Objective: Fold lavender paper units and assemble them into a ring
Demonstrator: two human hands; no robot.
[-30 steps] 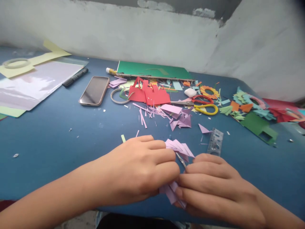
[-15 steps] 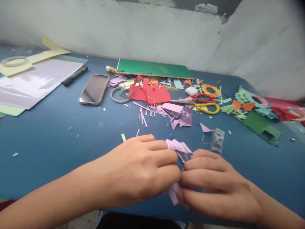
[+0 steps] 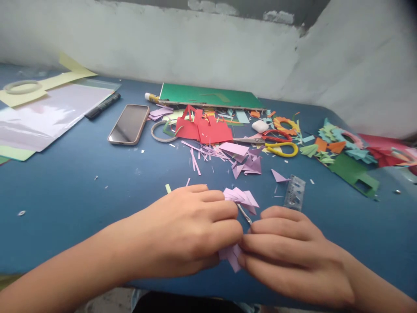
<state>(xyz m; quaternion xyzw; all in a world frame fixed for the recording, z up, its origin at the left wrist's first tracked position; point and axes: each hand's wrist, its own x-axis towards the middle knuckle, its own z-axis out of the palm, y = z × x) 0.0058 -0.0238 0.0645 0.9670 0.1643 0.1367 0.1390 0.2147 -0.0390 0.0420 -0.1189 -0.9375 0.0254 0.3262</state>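
Folded purple paper (image 3: 241,198) sits between my two hands, just over the near part of the blue table (image 3: 65,187), and from my remote post I see it in two portions: pleats fanning out beyond the fingers and a smaller piece of it poking out on the near side. My left hand (image 3: 195,230) has its fingers curled down over the left side of it, a grip that I judge steadies the overlapping pleats so they don't splay. My right hand (image 3: 299,256) comes in from the opposite side, fingertips drawn together on its near right edge beside the left fingers, which looks suited to fine pressure at a single spot; I cannot tell where that thumb lies. A slim pale strip (image 3: 245,214) shows in the gap between the hands, too small for me to identify. Beyond them, the purple scraps (image 3: 234,149) lie within reach, and the scissors (image 3: 296,150) rest with handles to the right and blades running toward the red paper (image 3: 215,130), probably just set down out of the hands' way. The clear ruler (image 3: 295,191) lies just past my right hand, handy to it, while the phone (image 3: 128,124) and black marker (image 3: 102,105) sit off to the left, away from the folding.
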